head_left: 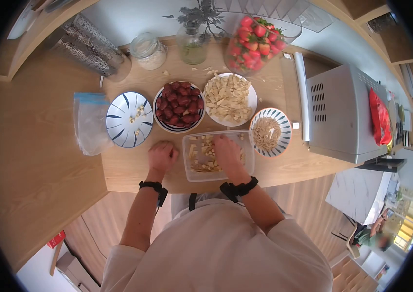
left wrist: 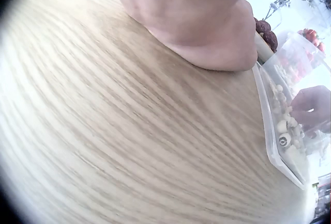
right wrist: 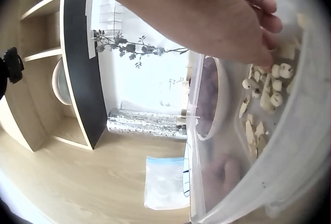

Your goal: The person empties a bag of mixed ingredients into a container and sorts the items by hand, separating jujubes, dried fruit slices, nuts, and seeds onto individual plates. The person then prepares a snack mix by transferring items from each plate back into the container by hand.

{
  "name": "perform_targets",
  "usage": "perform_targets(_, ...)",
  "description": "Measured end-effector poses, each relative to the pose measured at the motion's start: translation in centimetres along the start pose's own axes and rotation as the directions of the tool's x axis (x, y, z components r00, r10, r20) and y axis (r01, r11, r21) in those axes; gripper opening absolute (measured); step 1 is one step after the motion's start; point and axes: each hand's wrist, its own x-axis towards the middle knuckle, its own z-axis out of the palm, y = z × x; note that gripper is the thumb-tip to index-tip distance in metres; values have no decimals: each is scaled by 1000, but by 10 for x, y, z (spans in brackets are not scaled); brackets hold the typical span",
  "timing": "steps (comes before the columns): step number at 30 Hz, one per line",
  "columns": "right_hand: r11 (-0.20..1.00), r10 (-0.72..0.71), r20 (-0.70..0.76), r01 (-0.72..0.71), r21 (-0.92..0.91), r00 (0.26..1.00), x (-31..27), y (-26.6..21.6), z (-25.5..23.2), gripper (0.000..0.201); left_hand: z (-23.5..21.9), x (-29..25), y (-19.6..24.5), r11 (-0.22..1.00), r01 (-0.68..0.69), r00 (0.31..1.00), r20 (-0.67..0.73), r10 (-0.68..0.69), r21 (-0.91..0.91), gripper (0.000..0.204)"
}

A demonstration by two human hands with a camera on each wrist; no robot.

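Table: Wood-topped surface (head_left: 274,170) beneath a pale wall, with a microwave (head_left: 335,114) at its right end and a jar (head_left: 148,53), a vase (head_left: 192,51) and strawberries (head_left: 255,46) along the back.

Tub: Clear and shallow, it sits near the front edge (head_left: 185,155), white seeds (right wrist: 286,70) and flat slices (right wrist: 252,136) scattered inside. A hard drag toward the body could bring it over that edge.

Right hand: Fingers bent, it reaches down into the tub (head_left: 228,153), fingertips at the seeds; whether they grip one cannot be told. Small, round seeds could roll from a loose pinch, or scatter if the fingers sweep.

Left hand: Curled closed, it rests on the table just beside the tub (head_left: 162,155), nothing visible in its grasp. With no hand seen steadying the tub, a push from inside could slide it.

Wristband: Black and bulky on the right wrist (head_left: 238,189), it lies close to the tub's near rim, where a low withdrawal might snag and tip the load.

Small bowl: Striped inside, holding pale kernels (head_left: 267,132), it stands close against the tub's right side (head_left: 286,134); a sideways nudge could jolt it.

Dates: Heaped in their bowl (head_left: 179,104) behind the tub, the upper ones could tumble if an arm brushes past.

Chips: Piled broadly on a white plate (head_left: 228,97), they could spill at a knock, loose bits already lying behind.
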Motion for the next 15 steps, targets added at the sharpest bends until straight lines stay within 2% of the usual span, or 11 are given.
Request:
perform_targets(3, 999, -40, 27, 40, -9, 999, -2, 3, 2, 16, 0, 1, 0, 1000, -4, 1000, -6, 4, 3, 15)
perform_targets(6, 995, -53, -7, 53, 83, 999, -6, 14, 6, 16, 0, 1, 0, 1000, -7, 1000, -19, 7, -2, 15)
perform_targets(8, 991, 42, -52, -35, 132, 998, -12, 12, -13, 14, 0, 1, 1, 1000, -12, 1000, -27, 12, -8, 15)
perform_targets(11, 971, 86, -110, -59, 234, 990, -16, 22, -15, 10, -1, 2, 1, 1000, -12, 1000, -23, 11, -16, 15)
perform_targets(15, 983, 84, -74, -71, 167, 994, -13, 28, -14, 13, -3, 3, 4, 1000, -7, 1000, -16, 7, -9, 15)
